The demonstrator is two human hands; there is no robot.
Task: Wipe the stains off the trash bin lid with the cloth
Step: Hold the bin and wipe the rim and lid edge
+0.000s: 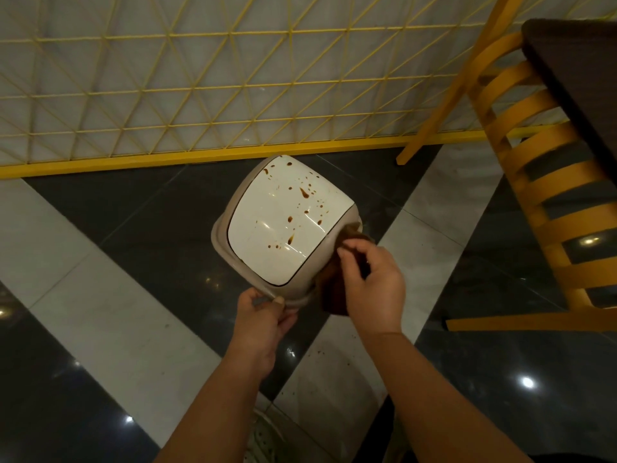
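A small beige trash bin stands on the floor, its glossy white lid (267, 228) spattered with brown stains (303, 192), mostly on the far and right side. My left hand (263, 315) grips the bin's near rim (293, 297). My right hand (370, 279) holds a dark brown cloth (334, 295) against the bin's right edge, beside the lid. Part of the cloth hangs down below the hand.
A yellow wire-grid partition (200, 95) stands close behind the bin. A yellow slatted wooden chair (541, 202) and a dark table (581, 95) are at the right. The floor has glossy dark and white tiles (117, 295) with small crumbs near my arms.
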